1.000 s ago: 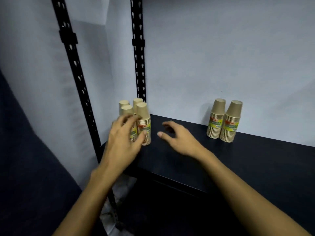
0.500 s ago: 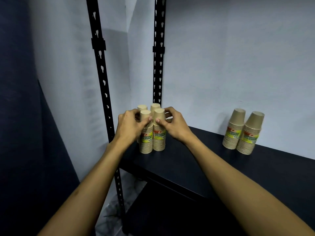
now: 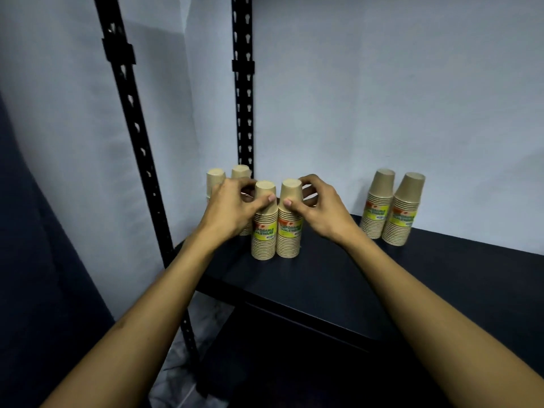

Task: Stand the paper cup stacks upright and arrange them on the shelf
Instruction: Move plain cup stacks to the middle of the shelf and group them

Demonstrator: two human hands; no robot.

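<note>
Two brown paper cup stacks with yellow-green labels stand upright side by side on the black shelf (image 3: 323, 278). My left hand (image 3: 232, 207) grips the top of the left front stack (image 3: 264, 231). My right hand (image 3: 321, 210) grips the top of the right front stack (image 3: 290, 228). Behind my left hand, two more upright stacks (image 3: 215, 178) stand in the shelf's back left corner, partly hidden. A further pair of upright stacks (image 3: 391, 210) stands against the wall to the right.
Two black slotted uprights (image 3: 242, 113) frame the shelf's left end, with a white wall behind. A dark curtain (image 3: 44, 290) hangs at the left. A lower shelf level (image 3: 294, 363) shows beneath the front edge.
Both hands closed on the tops of the two front stacks and drew them forward, away from the back pair. The view shifted left, so the stacks sit further right in the frame.
</note>
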